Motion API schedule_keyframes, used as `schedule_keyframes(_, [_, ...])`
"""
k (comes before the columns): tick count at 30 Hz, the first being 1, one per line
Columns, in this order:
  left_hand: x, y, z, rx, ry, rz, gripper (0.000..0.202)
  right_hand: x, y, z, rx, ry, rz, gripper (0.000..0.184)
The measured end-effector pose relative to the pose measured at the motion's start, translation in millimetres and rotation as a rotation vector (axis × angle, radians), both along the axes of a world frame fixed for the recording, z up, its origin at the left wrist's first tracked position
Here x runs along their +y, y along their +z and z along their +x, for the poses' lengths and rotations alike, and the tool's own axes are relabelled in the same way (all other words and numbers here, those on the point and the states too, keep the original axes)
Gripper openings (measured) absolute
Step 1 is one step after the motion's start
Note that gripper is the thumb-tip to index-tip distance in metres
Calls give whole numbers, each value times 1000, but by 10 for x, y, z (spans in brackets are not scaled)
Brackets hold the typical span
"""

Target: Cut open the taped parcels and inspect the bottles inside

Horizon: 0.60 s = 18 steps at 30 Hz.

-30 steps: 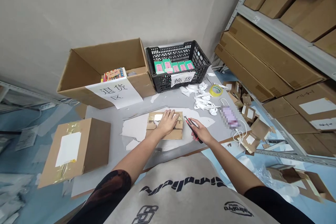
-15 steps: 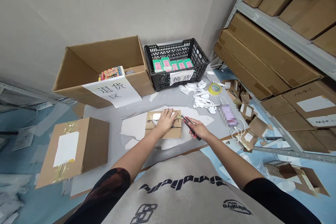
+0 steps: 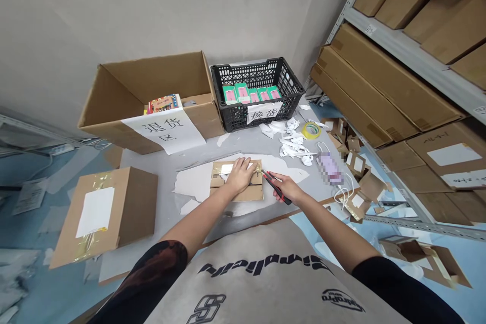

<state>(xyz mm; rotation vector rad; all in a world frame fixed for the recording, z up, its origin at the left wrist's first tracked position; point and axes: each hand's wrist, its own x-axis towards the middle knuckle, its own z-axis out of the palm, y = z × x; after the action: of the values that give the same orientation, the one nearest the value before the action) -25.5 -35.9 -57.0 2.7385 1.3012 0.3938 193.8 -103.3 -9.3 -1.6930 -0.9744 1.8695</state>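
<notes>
Utility knife (image 3: 277, 189) reached mailer (image 3: 248, 194), right grip (image 3: 288, 188) shut.

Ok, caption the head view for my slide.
Left hand pins a taped parcel; right hand holds a box cutter beside it.

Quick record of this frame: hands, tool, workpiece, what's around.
left hand: pressed flat on a flat cardboard parcel
right hand: gripping a black-and-red utility knife
knife tip: at the parcel's gold-taped edge
beside: white paper scraps, yellow tape roll
behind: black plastic crate of green-and-pink boxes; open cardboard box
</notes>
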Motion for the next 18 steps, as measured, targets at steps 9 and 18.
schedule_keyframes(9, [116, 105, -13, 35, -27, -47, 37, -115, 0, 29, -131, 62, 90, 54])
schedule_keyframes(18, [344, 408, 66, 181, 62, -139, 32, 88, -158, -42, -95, -43, 139, 56])
